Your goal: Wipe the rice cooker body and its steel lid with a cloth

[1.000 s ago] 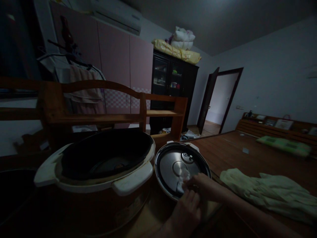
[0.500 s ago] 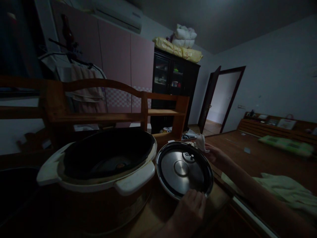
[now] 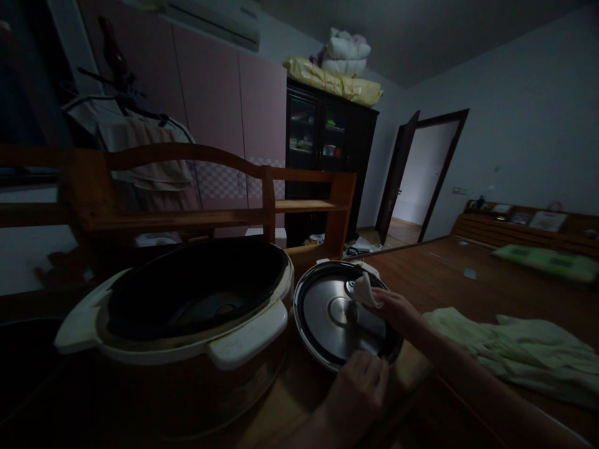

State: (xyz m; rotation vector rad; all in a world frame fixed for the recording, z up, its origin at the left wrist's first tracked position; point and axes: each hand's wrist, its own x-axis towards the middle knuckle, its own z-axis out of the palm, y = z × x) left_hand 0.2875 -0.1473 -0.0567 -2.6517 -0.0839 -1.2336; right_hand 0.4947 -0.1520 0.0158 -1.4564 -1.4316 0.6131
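Observation:
A round metal cooker lid (image 3: 322,305) with a dark rim stands tilted, its inner face toward me. My left hand (image 3: 360,380) is closed on the lid's lower edge. Over the lid's upper right part, my right hand (image 3: 395,307) pinches a white cloth or tissue (image 3: 365,290); I cannot tell which it is. The cloth is in front of the small valve fittings on the lid. Left of the lid stands a big cooker body (image 3: 187,349) with white handles and a dark inside, its top uncovered.
A wooden frame with shelves (image 3: 309,206) rises behind the cooker. On the right, a pale green cloth (image 3: 519,352) lies on a brown wooden surface (image 3: 421,265). Farther back are a pink wardrobe (image 3: 215,106), a dark cabinet (image 3: 355,137) and an open door (image 3: 397,181).
My right hand has moved left and down with the white cloth, from beside the lid's upper rim to over its inner face. My left hand keeps its hold on the lid's edge.

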